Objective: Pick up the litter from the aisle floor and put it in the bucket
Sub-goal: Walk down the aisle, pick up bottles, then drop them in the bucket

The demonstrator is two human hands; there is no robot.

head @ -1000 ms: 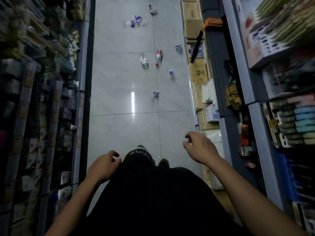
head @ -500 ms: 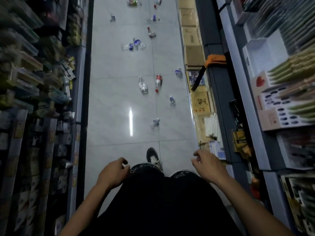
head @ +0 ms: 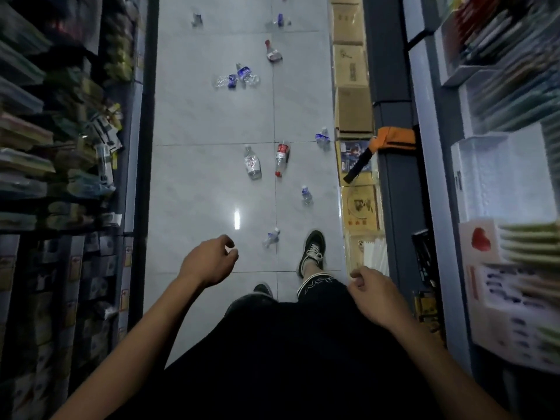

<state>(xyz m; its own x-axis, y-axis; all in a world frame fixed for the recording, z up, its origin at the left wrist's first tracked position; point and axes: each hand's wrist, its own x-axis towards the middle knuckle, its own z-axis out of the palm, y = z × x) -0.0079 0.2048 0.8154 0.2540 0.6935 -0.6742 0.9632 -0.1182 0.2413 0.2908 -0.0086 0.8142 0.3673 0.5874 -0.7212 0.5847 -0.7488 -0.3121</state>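
Note:
Several empty plastic bottles lie scattered along the pale tiled aisle floor. Nearest is a small crushed bottle (head: 271,237) just ahead of my right foot (head: 312,253). Farther on lie a small blue-labelled bottle (head: 306,195), a red-labelled bottle (head: 281,158), a clear bottle (head: 252,163) and another blue-labelled one (head: 322,138). More bottles (head: 238,77) lie beyond. My left hand (head: 209,260) hangs with loosely curled fingers and holds nothing. My right hand (head: 374,294) is likewise loosely curled and empty. No bucket is in sight.
Stocked shelves (head: 69,165) line the left side of the aisle. Cardboard boxes (head: 353,107) stand along the right edge below grey shelving (head: 394,189). An orange and black strap (head: 385,145) hangs off the right shelf.
I have walked forward down the aisle, so the bottles are nearer. My right foot has stepped ahead. Both hands stay loosely curled and empty.

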